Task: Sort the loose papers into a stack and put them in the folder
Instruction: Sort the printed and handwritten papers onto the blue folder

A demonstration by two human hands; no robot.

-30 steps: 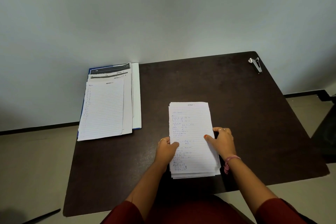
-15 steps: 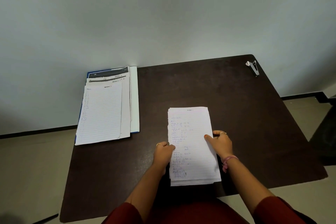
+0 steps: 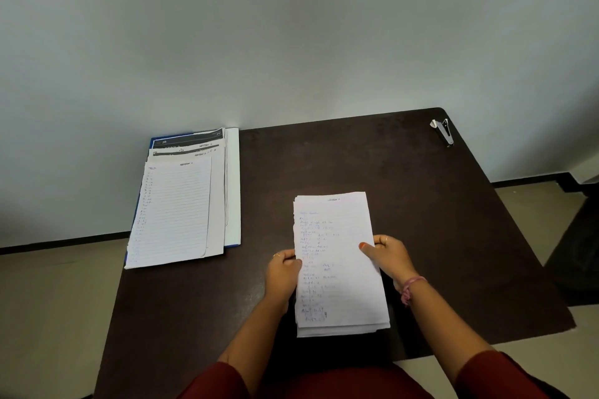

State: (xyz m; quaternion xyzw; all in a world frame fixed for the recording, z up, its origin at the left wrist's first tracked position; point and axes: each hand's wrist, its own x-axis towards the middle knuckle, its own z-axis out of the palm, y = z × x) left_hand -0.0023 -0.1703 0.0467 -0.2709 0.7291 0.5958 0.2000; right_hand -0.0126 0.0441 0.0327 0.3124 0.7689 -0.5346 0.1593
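The stack of papers [image 3: 338, 264] lies on the dark bench [image 3: 421, 204], near its front edge, and the top sheet carries blue handwriting. Your left hand [image 3: 282, 275] has its grip on the left edge of the stack, with fingers curled around this edge about halfway along. Your right hand [image 3: 390, 257] has its grip on the right edge of the stack, the thumb pressed on top of the top sheet and the other fingers curled at the side. The lower sheets show a little past the near edge of the stack, so it is not fully even. To the left of the stack and well apart, the blue folder [image 3: 231, 185] lies open at the bench's left side, with more lined sheets [image 3: 175, 210] on it. Far to the right of the stack, in the back corner of the bench, lies a small metal staple remover [image 3: 443, 131].
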